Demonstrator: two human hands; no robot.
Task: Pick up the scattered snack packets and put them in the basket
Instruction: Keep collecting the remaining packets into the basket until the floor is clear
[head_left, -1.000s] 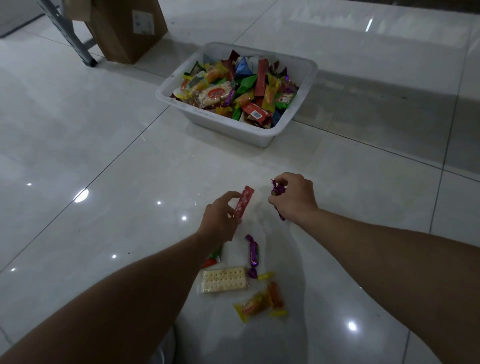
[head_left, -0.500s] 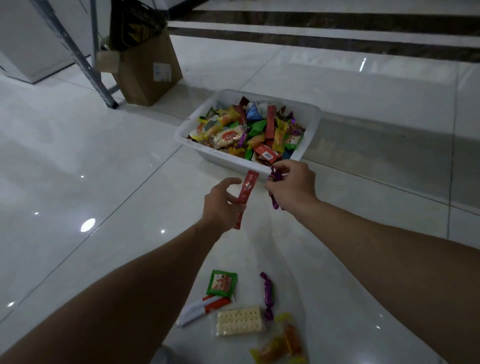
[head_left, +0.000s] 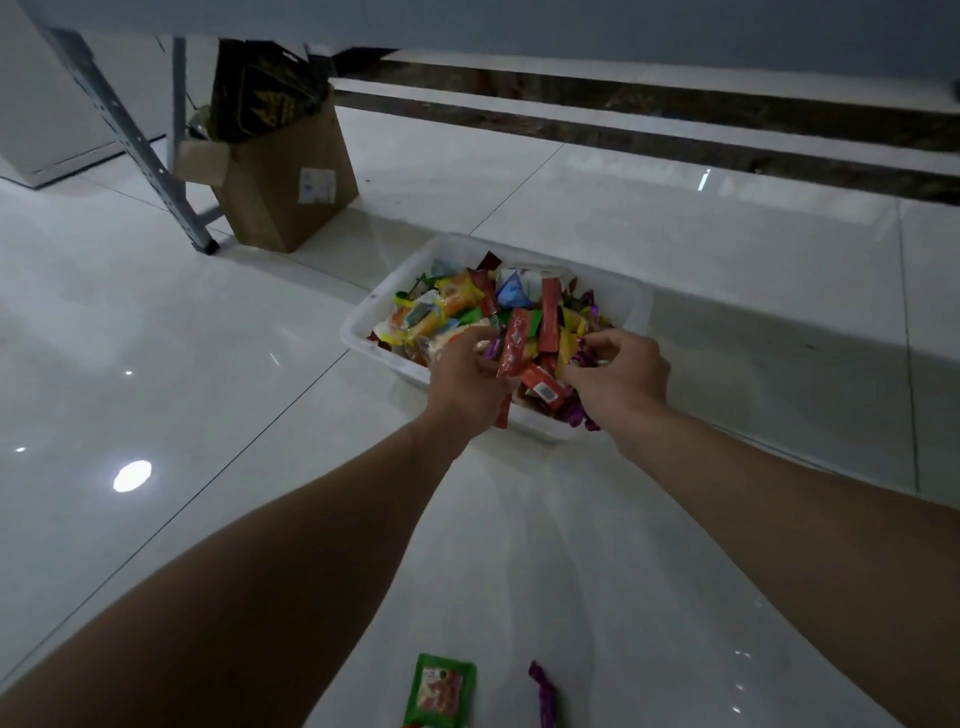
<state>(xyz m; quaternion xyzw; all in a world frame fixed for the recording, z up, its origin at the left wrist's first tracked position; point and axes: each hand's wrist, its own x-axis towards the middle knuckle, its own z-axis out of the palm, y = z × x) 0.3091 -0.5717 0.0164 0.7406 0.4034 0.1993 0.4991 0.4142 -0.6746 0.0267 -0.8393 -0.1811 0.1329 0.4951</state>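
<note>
red packet (head_left: 513, 344) in left grip (head_left: 466, 387), over basket (head_left: 357, 328)

A single wide-angle view from the person's head faces forward and down along both outstretched forearms (head_left: 311, 571) onto the tiled floor (head_left: 182, 364). The basket (head_left: 363, 338) sits near, mid-frame; a cardboard box (head_left: 280, 208) stands farther off, upper left.
</note>
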